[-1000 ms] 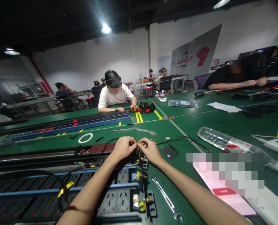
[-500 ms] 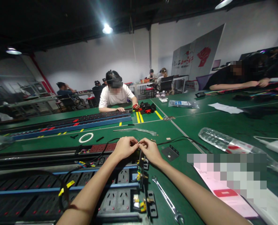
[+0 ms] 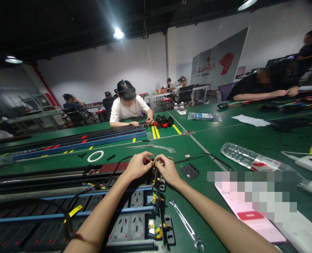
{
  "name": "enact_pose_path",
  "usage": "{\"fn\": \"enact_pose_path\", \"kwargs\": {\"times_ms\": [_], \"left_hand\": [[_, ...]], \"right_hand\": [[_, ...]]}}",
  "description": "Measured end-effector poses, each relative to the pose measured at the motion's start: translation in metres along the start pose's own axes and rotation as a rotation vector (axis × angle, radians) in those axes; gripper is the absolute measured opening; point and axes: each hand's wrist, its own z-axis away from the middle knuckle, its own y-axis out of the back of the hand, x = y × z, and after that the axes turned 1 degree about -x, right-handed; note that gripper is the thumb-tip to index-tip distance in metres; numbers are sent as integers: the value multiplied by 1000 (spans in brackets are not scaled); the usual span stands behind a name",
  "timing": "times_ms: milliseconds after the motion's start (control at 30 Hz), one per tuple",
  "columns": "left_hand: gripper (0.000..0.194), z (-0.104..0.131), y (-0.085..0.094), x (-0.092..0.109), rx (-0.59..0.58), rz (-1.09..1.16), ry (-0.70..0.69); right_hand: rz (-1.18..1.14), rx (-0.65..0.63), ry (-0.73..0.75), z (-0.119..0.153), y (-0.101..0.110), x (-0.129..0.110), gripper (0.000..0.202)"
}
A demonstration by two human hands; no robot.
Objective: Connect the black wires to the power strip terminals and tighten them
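My left hand and my right hand meet at the far end of a row of black socket strips. Between their fingertips is a small brass screw fitting, pinched by the right fingers; the left fingers are curled beside it, slightly apart. Below the hands, black end brackets with brass screws and yellow-green wires close off the strips. A black socket strip lies under my left forearm. Brown-red sockets sit in the strip farther back.
A wrench lies right of the strips, near my right forearm. Beyond are a black bracket plate, a white ring, a plastic bottle and a pink sheet. A person works across the green table.
The left fingers have lifted and opened a little from the right fingertips, so the brass fitting shows more. The whole view has shifted slightly.
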Motion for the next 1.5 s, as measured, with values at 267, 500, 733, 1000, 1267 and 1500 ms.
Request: {"fn": "enact_pose_path", "kwargs": {"times_ms": [267, 500, 733, 1000, 1267, 1500], "left_hand": [[28, 1, -2, 0, 7, 26, -27], [25, 0, -7, -2, 33, 56, -54], [21, 0, -11, 2, 45, 45, -70], [18, 0, -12, 5, 45, -41, -61], [16, 0, -9, 1, 25, -121, -117], [18, -1, -10, 1, 11, -125, -94]], "right_hand": [[7, -5, -5, 0, 1, -1, 13], [46, -1, -20, -1, 2, 1, 11], [84, 15, -42, -1, 1, 3, 11], [118, 99, -66, -4, 2, 7, 13], [220, 267, -204, -25, 31, -16, 27], [575, -44, -220, -36, 61, -24, 16]]}}
